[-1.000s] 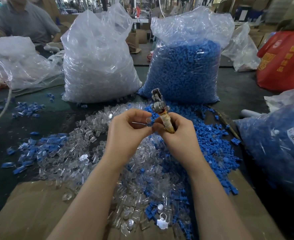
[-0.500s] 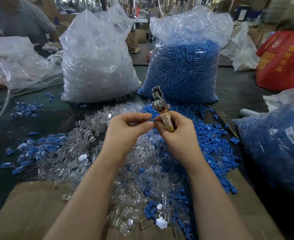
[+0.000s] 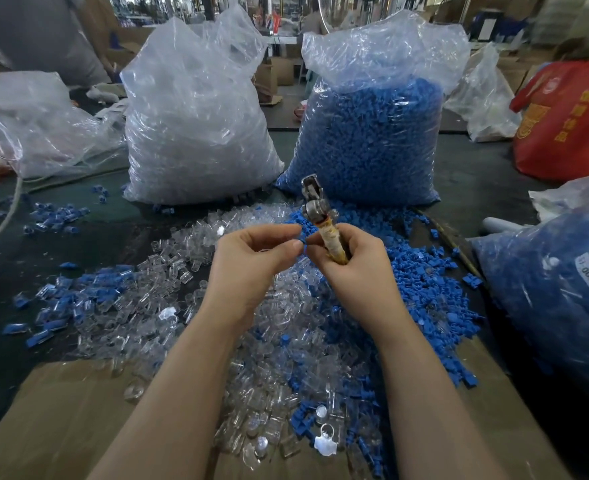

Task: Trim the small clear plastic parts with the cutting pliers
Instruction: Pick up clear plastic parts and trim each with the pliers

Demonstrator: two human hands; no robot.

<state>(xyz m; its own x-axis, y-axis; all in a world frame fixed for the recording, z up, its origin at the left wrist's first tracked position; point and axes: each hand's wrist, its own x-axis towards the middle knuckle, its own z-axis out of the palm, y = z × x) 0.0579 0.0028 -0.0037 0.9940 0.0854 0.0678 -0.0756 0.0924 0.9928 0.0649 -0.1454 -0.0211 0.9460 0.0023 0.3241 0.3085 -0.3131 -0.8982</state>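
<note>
Where thumb and forefinger meet, the left hand [image 3: 251,268] pinches a small part, hard to make out, beside the cutting pliers [image 3: 322,220]. Right hand [image 3: 352,271] clenches their wrapped handles, head upright. Below the pliers: loose clear plastic parts [image 3: 168,292]. Behind: clear bag [image 3: 196,116], blue bag [image 3: 369,133].

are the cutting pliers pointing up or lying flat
Pointing up. The right hand grips the cutting pliers by the handle, metal head raised above the fingers.
</note>
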